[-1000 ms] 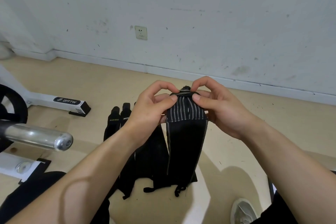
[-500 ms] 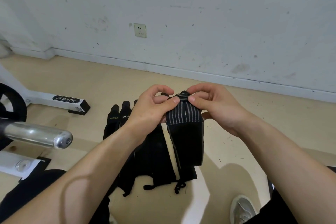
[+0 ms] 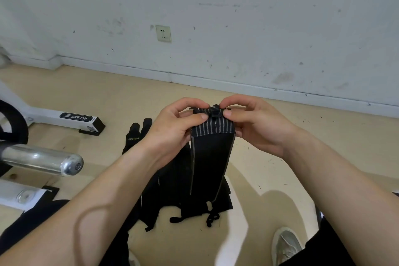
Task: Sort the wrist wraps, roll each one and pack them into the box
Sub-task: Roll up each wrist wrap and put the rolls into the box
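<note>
I hold a black wrist wrap (image 3: 210, 157) with grey stripes up in front of me. My left hand (image 3: 172, 129) and my right hand (image 3: 257, 125) both pinch its folded top end, thumbs on the striped part. The rest of the strap hangs straight down. Beneath it, several more black wraps (image 3: 170, 196) lie in a pile on the floor, with loose thumb loops at their near ends. Two of them (image 3: 138, 134) stick out past my left wrist. No box is in view.
A chrome barbell end (image 3: 56, 161) juts in from the left above a white machine base (image 3: 64, 117). My shoe (image 3: 285, 244) rests on the tan floor at lower right. A white wall with a socket (image 3: 163, 33) stands behind.
The wrap's top fold has tightened between my fingertips and my hands have drawn slightly closer together. The hanging strap has straightened.
</note>
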